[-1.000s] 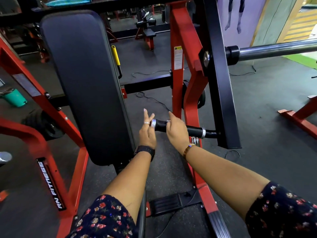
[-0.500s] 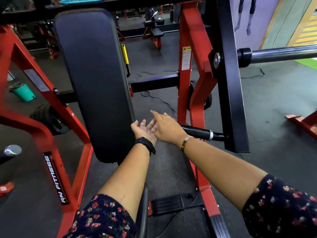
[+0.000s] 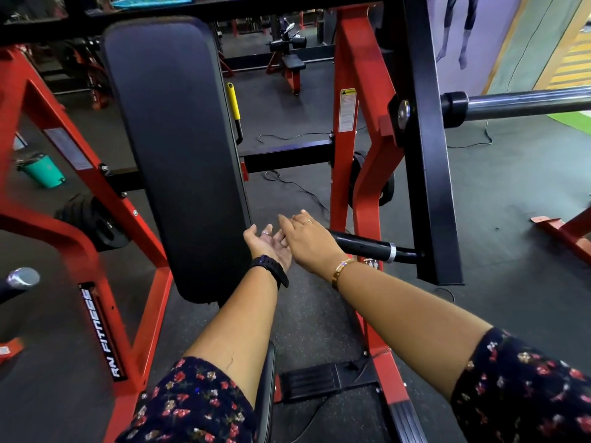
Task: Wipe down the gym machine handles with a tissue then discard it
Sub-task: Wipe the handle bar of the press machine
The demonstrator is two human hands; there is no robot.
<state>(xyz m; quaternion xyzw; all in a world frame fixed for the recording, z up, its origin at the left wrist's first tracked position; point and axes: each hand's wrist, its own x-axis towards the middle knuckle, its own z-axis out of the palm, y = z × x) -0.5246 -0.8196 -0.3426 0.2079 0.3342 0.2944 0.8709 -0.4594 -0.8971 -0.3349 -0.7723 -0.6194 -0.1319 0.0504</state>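
Fingers: those of the right hand (image 3: 308, 239) lie nearly straight and close together, palm down, with the tips resting on the fingers of the left hand (image 3: 271, 247). The left hand is turned palm up, its fingers loosely curved and slightly spread. Whether anything lies between the two hands cannot be told, because the right hand's underside is hidden.

Count: two hands, one ring on each. One black watch (image 3: 270, 270) on the left wrist and one gold bracelet (image 3: 342, 271) on the right.

Handles: one machine handle (image 3: 358, 242) lies just behind the right hand. Its long axis is near horizontal. The free end points left toward the back pad (image 3: 179, 148) and is covered by the right hand. The other end is fixed to the black upright arm (image 3: 428, 174). It has a matt black grip with one silver collar (image 3: 390, 252) near the fixed end. Neither hand grips it.

A second bar end with a grey cap (image 3: 20, 279) shows at the left edge, well apart from the hands.

Surroundings: red frame (image 3: 345, 161), and one chrome bar (image 3: 527, 103) at upper right.
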